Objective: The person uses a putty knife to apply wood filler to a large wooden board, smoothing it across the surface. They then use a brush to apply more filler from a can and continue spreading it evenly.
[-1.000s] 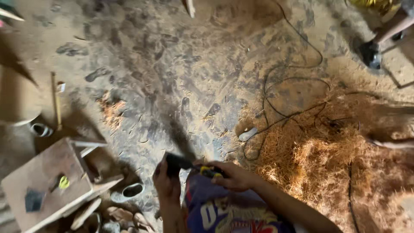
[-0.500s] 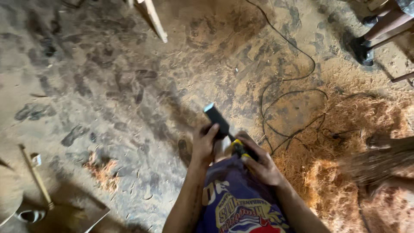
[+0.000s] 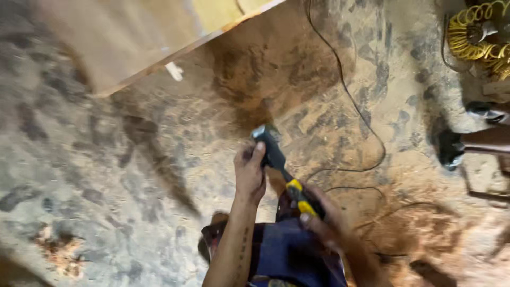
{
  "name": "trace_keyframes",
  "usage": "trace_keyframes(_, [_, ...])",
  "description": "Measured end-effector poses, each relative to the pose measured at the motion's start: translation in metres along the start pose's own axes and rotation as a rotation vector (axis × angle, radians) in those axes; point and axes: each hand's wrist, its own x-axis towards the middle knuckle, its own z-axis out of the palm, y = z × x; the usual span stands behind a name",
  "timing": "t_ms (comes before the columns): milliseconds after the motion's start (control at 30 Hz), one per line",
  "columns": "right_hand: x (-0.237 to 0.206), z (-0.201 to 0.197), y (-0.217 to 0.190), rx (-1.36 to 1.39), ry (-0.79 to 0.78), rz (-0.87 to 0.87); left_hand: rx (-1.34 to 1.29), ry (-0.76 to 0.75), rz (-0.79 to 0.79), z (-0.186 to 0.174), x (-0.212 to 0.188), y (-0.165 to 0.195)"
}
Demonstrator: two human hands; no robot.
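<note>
Across the upper left, a pale wooden board (image 3: 133, 42) lies at a slant, its edge raw and orange-brown, above a dusty grey concrete floor (image 3: 79, 159) mottled with dark patches. Nearer the middle, the left hand (image 3: 249, 172) curls around the dark metal head of a hammer (image 3: 276, 165), thumb pressed up along its side. That tool slants down to the right above the person's lap, its black-and-yellow rubber handle gripped by the right hand (image 3: 324, 220), whose fingers wrap closed around it, though blur softens them. Beneath both hands shows dark blue fabric (image 3: 287, 250). Thin black cable (image 3: 350, 101) loops over rust-coloured sawdust. At far right, a coiled yellow hose (image 3: 475, 37) sits by another person's dark shoe (image 3: 450, 149).
</note>
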Motion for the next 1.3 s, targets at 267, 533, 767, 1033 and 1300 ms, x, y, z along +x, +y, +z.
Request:
trace_keyframes(267, [0.139,-0.1,-0.071,0.366,-0.245,-0.276,-0.315,0.035,0.077,0.076,0.106,0.004])
trace_keyframes(533, [0.263,-0.063,-0.124,0.071,0.137,-0.706,-0.522,-0.014,0.048,0.13,0.128,0.01])
trace_keyframes(767, [0.372,-0.088,-0.156,0.584,-0.028,-0.714,1.117,0.128,0.492,0.072,0.177,0.068])
trace_keyframes(1033, [0.492,-0.076,-0.167,0.569,-0.232,-0.594,1.861,-0.06,0.492,0.064,0.278,0.128])
trace_keyframes(1300, [0.501,-0.076,-0.183,0.495,-0.223,-0.526,1.917,-0.069,0.447,0.068,0.282,0.133])
